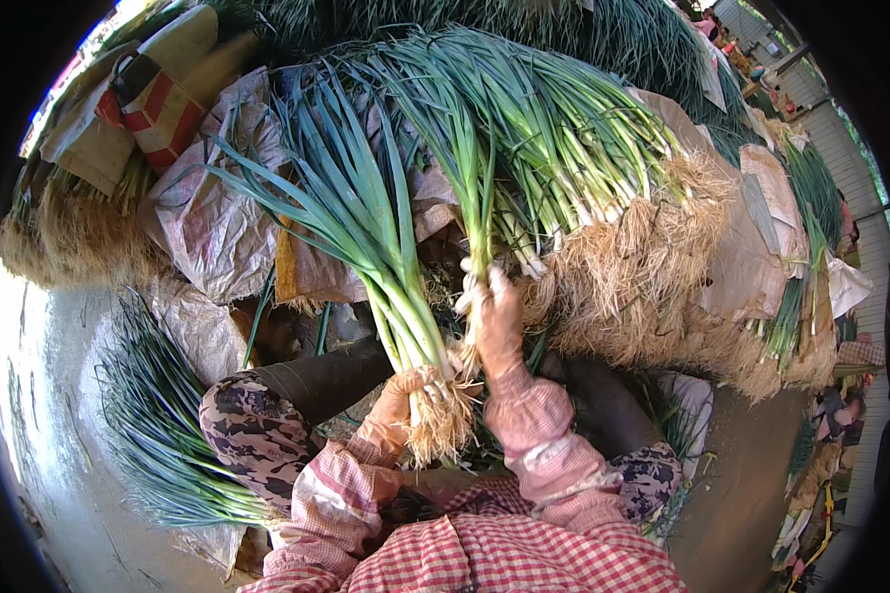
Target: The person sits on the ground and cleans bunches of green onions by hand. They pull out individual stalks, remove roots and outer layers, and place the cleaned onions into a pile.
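Note:
Before my lap, my left hand (396,409) grips the root end of a bunch of leek-like greens (409,315). Its long flat leaves fan away to the upper left, and a tuft of pale roots (441,422) hangs below the fingers. Just to the right and a little farther out, my right hand (500,322) is closed around the lower stems of a slimmer bunch (476,222). Pale bits show at the fingertips; whether these are finger coverings or stems, I cannot tell. The slim bunch's leaves overlap the large heap of greens (564,148) behind it.
Long tan roots (630,267) hang off the heap's near right side. Crumpled woven plastic sacks (219,222) lie at left, beside another rooted pile (81,230). More greens (170,437) lie by my left knee (256,437). Several people are far off at right.

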`<move>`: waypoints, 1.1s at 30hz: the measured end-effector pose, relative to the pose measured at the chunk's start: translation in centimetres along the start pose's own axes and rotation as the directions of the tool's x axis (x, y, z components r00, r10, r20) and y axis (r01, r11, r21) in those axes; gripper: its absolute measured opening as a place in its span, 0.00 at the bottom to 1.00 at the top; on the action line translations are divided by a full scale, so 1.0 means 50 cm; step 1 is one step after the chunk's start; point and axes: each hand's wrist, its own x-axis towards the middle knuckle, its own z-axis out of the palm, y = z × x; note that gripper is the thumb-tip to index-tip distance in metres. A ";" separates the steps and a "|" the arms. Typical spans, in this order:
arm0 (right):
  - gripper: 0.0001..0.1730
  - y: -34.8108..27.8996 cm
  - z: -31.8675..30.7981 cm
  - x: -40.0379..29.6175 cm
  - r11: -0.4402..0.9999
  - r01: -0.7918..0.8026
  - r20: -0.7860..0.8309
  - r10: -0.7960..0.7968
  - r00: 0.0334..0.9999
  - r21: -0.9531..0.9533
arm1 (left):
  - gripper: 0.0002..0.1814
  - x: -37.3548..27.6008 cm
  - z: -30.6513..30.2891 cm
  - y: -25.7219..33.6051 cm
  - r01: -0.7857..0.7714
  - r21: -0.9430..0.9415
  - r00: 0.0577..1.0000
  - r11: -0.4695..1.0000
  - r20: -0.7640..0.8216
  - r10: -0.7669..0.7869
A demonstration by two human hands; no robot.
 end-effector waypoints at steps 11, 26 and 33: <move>0.18 0.035 -0.015 -0.049 0.984 0.175 0.009 -0.175 0.984 0.045 | 0.28 -0.024 0.018 0.009 -0.056 -0.018 0.998 0.998 0.018 0.056; 0.14 0.105 0.006 -0.090 0.976 0.142 0.375 -0.070 0.924 -0.166 | 0.27 -0.052 0.004 0.032 -0.090 0.197 0.994 0.976 -0.045 0.101; 0.17 0.104 -0.019 -0.087 0.684 -0.642 0.791 0.155 0.591 0.346 | 0.27 -0.064 0.012 0.030 -0.070 0.139 0.998 0.988 0.016 0.068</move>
